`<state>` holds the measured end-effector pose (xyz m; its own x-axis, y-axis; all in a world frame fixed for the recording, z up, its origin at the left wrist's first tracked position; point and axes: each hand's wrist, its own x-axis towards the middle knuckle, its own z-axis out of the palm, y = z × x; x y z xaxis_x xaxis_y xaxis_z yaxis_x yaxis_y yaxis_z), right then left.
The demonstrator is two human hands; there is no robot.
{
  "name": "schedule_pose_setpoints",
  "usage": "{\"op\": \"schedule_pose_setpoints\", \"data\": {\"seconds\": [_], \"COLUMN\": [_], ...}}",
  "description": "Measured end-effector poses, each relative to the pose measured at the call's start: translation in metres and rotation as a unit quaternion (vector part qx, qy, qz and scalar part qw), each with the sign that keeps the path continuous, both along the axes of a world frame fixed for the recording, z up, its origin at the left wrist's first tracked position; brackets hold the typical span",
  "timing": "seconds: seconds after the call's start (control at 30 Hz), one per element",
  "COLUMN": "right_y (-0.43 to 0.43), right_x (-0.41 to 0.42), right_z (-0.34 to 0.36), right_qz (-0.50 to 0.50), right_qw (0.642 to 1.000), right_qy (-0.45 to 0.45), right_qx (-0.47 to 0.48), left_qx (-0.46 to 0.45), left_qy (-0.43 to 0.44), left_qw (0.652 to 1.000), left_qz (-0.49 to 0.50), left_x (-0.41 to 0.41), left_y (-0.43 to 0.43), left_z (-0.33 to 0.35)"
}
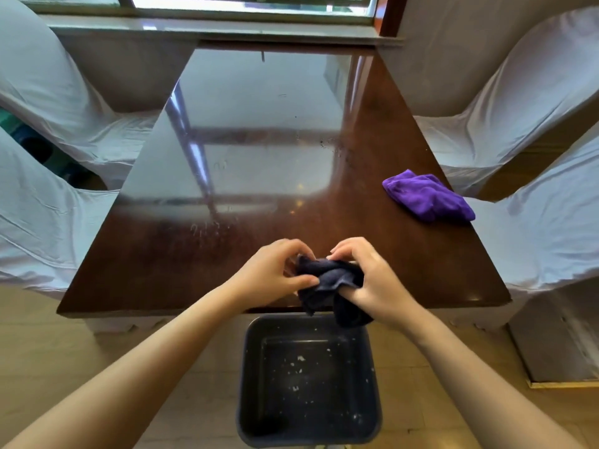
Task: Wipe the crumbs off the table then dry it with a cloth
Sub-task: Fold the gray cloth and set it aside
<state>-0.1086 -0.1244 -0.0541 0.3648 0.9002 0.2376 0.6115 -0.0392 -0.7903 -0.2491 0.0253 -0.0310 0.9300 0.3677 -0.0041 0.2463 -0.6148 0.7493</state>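
Head view: dark bin [256, 367] on floor below near counter [162, 254] edge holds scattered white crumbs [296, 372]. Left hand [275, 275] and right hand [372, 280], fingers clamped on bunched dark cloth [330, 280], tail hanging down. Purple cloth [428, 197] lies right, long axis near-right to far-left.

Tabletop [227, 163] mostly open; purple cloth [428, 197] nr rt edge.

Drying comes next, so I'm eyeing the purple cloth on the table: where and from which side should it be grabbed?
Probably pinch the purple cloth at its raised middle folds from above; it lies bunched and flat near the table's right edge.
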Motion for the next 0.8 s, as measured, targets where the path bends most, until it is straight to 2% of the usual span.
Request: {"op": "schedule_pose_setpoints", "data": {"seconds": [0.27,0.47,0.67,0.8], "right_y": [-0.054,-0.095,-0.105,-0.11], "right_x": [0.073,0.137,0.182,0.195], "right_z": [0.031,0.027,-0.011,-0.035], "right_qz": [-0.088,-0.131,-0.149,-0.11], "right_qw": [0.99,0.971,0.95,0.948], "right_qy": [-0.025,-0.094,-0.132,-0.136], "right_qx": [-0.111,-0.177,-0.242,-0.267], "left_qx": [-0.017,0.028,0.083,0.147], "left_qy": [-0.04,0.014,0.068,0.101], "left_qw": [0.999,1.0,0.994,0.983], "left_qz": [0.014,-0.004,-0.003,-0.034], "left_x": [0.092,0.17,0.225,0.238], "left_y": [-0.039,-0.083,-0.105,-0.106], "left_z": [0.034,0.015,-0.03,-0.056]}}
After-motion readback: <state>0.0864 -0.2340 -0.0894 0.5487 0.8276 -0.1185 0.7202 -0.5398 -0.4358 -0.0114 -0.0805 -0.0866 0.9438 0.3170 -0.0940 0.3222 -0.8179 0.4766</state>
